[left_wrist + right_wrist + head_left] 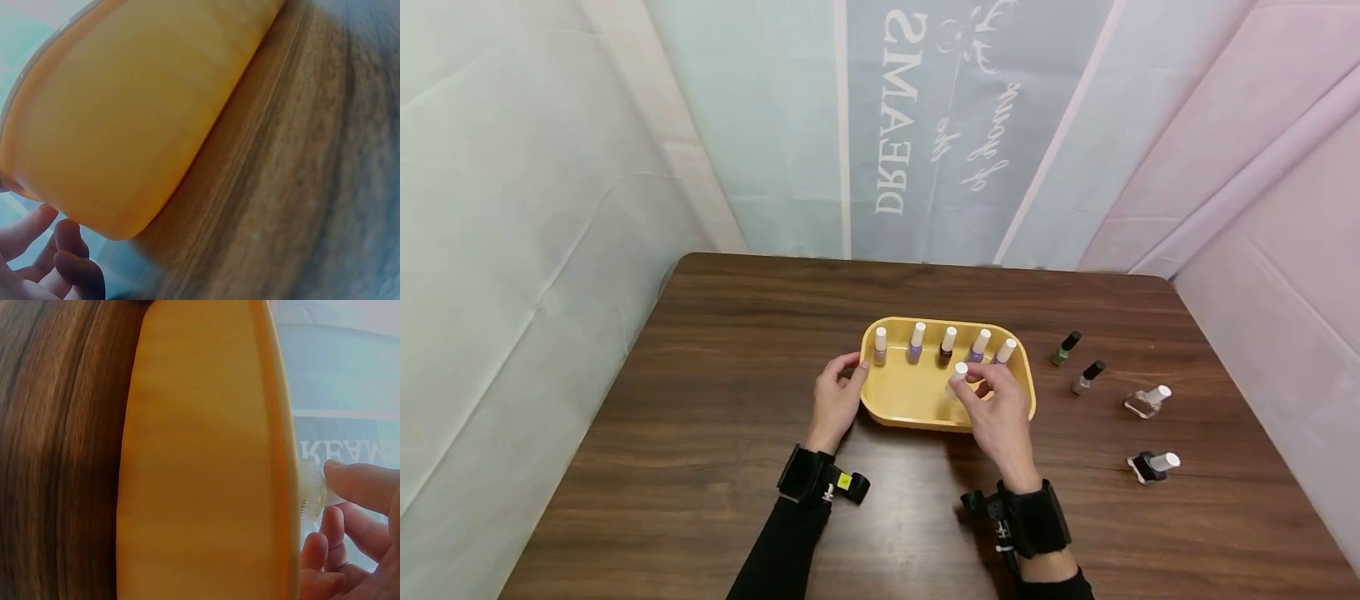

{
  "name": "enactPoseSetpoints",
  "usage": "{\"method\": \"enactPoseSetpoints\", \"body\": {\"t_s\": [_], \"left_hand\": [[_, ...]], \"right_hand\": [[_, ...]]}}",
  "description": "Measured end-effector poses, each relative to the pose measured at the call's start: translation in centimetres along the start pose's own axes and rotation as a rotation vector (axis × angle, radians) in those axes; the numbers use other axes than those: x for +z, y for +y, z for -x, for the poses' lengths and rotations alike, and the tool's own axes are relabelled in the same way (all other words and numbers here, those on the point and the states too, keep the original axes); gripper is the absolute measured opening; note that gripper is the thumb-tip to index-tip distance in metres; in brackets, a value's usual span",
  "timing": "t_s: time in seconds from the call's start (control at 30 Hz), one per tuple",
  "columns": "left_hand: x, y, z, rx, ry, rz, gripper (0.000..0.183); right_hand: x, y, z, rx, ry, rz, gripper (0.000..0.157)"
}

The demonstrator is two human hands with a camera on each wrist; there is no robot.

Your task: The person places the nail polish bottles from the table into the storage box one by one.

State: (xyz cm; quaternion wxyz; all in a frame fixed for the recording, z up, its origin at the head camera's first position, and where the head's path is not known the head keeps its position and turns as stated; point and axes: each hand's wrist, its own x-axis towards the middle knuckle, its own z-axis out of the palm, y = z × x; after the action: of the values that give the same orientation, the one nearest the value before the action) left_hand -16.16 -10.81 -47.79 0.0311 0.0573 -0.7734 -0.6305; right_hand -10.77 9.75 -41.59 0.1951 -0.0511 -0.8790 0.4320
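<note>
A yellow tray (910, 400) sits on the table, with a row of nail polish bottles along its far side, among them a purple one (915, 346) and a dark one (946, 350). My left hand (837, 400) holds the tray's left end, thumb at the rim and fingers outside; in the left wrist view its fingertips (69, 234) lie by the tray's outer wall (137, 125). Over the tray's right half, my right hand (1000, 408) pinches the white cap of a clear nail polish bottle (310, 490). The tray wall partly hides this bottle in the right wrist view.
Right of the tray, a green bottle (1060, 356) and a clear bottle (1081, 385) have black caps. Farther right lie a brownish clear bottle (1141, 405) and a black bottle (1146, 467), both white-capped. Fabric hangs behind the wooden table (715, 350).
</note>
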Motion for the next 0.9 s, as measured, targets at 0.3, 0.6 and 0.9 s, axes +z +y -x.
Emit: {"method": "enactPoseSetpoints", "body": {"t_s": [0.3, 0.6, 0.9], "left_hand": [[-0.1, -0.1, -0.4, 0.000, -0.009, -0.005, 0.034], [-0.4, -0.1, -0.7, -0.002, -0.014, -0.015, 0.035], [-0.6, -0.1, -1.1, 0.006, -0.032, -0.020, 0.037]], "right_hand": [[1.9, -0.5, -0.2, -0.026, -0.073, -0.004, 0.017], [3.3, -1.4, -0.4, -0.043, -0.189, 0.034, 0.015], [4.6, -2.0, -0.8, -0.040, -0.261, 0.085, 0.016]]}}
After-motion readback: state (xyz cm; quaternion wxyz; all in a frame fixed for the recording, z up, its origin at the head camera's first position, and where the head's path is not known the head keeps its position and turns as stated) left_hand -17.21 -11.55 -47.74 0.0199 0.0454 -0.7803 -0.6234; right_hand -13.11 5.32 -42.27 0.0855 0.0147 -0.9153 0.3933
